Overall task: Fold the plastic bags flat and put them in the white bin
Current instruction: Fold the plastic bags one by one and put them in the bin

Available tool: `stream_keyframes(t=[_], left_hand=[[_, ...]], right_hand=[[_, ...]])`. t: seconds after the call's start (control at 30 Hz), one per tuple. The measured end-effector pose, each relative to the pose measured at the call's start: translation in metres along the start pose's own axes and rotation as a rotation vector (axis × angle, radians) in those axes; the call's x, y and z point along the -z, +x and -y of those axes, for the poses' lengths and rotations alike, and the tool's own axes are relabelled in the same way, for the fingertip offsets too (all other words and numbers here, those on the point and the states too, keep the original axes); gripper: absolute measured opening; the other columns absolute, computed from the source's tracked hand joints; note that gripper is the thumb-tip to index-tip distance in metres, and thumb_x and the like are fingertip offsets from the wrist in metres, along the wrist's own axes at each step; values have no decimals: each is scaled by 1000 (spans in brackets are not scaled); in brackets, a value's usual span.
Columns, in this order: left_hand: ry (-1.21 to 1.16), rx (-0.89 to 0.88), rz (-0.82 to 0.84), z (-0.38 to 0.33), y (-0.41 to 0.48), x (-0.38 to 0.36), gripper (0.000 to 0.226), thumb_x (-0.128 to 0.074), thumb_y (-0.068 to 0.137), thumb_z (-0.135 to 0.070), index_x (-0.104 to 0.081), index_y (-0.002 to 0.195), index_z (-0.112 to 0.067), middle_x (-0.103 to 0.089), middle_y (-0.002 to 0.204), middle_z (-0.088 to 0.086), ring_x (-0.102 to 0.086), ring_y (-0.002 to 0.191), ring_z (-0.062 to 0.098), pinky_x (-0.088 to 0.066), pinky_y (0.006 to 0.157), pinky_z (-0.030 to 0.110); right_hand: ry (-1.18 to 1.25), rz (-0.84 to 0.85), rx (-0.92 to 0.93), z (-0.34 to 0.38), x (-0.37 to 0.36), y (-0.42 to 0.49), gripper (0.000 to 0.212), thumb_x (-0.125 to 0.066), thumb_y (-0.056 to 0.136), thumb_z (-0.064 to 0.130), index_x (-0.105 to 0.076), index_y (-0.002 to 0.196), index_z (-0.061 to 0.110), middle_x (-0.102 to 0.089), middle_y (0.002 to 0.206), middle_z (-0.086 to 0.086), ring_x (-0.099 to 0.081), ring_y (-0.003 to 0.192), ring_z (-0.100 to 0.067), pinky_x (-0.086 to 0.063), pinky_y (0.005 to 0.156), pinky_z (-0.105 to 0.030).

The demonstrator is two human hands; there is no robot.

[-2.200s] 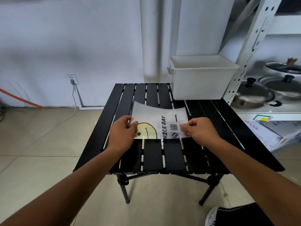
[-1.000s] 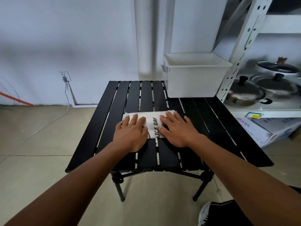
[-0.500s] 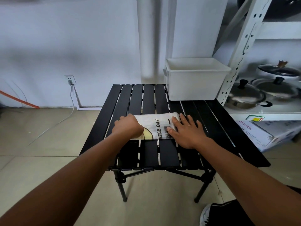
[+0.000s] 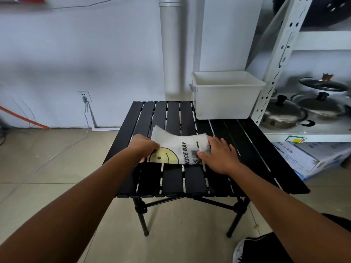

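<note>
Grip status: left hand [image 4: 145, 148] is curled over the left end of the plastic bag [image 4: 176, 147] and grasps it; its fingertips are hidden beneath the knuckles. Right hand [image 4: 220, 156] is released, fingers straight and spread, and presses the bag's right end flat, with the thumb lying over part of a printed barcode. The bag lies across the middle slats of the black table [image 4: 171, 179], its far left corner lifted off the surface. Its near edge cuts a yellow smiley face to the upper half. Black lettering reads "ICE DAY"; the leading letter is clipped at that edge and cannot be confirmed. A small round mark below the barcode is too small to read. The white bin [image 4: 226, 103] stands on the table's far right corner, well apart from the bag; its interior floor is out of sight. Lidded pots [image 4: 283, 114] sit on the metal shelf unit [image 4: 273, 73] to the right. A coloured label [image 4: 296, 139] on the shelf edge and the print on the cardboard box [image 4: 307, 158] below are illegible.
</note>
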State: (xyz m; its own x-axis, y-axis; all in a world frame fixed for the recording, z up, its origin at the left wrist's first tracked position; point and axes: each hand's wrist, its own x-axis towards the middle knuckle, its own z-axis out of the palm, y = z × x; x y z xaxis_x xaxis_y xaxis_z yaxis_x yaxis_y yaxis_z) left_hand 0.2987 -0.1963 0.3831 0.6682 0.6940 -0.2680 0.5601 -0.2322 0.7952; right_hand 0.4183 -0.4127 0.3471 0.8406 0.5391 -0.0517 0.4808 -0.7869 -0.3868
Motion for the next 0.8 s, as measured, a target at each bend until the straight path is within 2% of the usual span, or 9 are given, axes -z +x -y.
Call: stream_keyframes(t=[0.1,0.13,0.23,0.33,0.47,0.53,0.63,0.73,0.8], left_hand=[[-72,-149,8,6,2,3,14,-70,89,-14,-67,83,-1,-64,76,13,-60,68,23,-56,70,35],[-128,-183,25,7,1,4,12,-70,90,-13,-68,88,-1,-66,80,14,-62,70,22,-57,73,35],[-303,-262,92,7,-4,8,8,-67,92,-10,-65,91,-2,-65,80,15,-62,62,15,-57,61,24],[-421,-310,128,6,-3,11,7,-68,91,-11,-66,89,-5,-68,83,17,-65,69,21,-58,72,32],[-505,-304,132,2,0,11,13,-72,90,-23,-69,88,-10,-71,82,13,-66,75,25,-56,74,38],[-478,-302,86,-2,3,8,19,-73,88,-30,-68,80,-14,-67,72,7,-60,67,22,-48,61,31],[-436,-285,41,-11,5,-1,26,-67,94,-28,-62,72,-14,-58,52,-6,-50,46,7,-39,43,19],[-430,-313,15,-21,6,-14,29,-63,97,-24,-62,69,-14,-57,47,-11,-51,41,-1,-40,42,12],[-428,-350,-16,-28,9,-20,27,-63,97,-25,-66,72,-14,-61,54,-7,-54,49,2,-43,50,16]], right_hand=[[228,-61,-74,-1,7,2,72,-59,91,49,-32,150,18,-41,153,-6,-38,139,-28,-28,116,-45],[362,-74,-106,-1,9,4,72,-63,89,46,-35,149,17,-44,151,-7,-45,133,-26,-34,112,-43],[711,-137,-148,1,14,3,69,-73,87,31,-40,144,11,-53,141,-7,-55,114,-19,-46,100,-37],[904,-151,-168,2,17,3,71,-78,83,25,-43,142,5,-60,128,-4,-63,111,-23,-52,95,-39],[1332,83,-187,9,30,-1,33,-73,85,6,-64,117,2,-75,106,-13,-75,89,-25,-61,72,-36],[1331,123,-204,12,36,-1,22,-70,85,0,-67,107,1,-76,99,-13,-75,86,-26,-61,69,-35],[1185,4,-223,11,43,6,11,-73,85,6,-70,95,6,-77,95,-13,-73,79,-22,-54,65,-31],[1159,-68,-240,4,54,10,8,-74,87,14,-69,91,9,-77,93,-11,-70,80,-23,-50,62,-29],[1139,-103,-234,-3,63,12,9,-73,88,17,-68,86,9,-76,89,-10,-65,78,-25,-48,62,-30]])
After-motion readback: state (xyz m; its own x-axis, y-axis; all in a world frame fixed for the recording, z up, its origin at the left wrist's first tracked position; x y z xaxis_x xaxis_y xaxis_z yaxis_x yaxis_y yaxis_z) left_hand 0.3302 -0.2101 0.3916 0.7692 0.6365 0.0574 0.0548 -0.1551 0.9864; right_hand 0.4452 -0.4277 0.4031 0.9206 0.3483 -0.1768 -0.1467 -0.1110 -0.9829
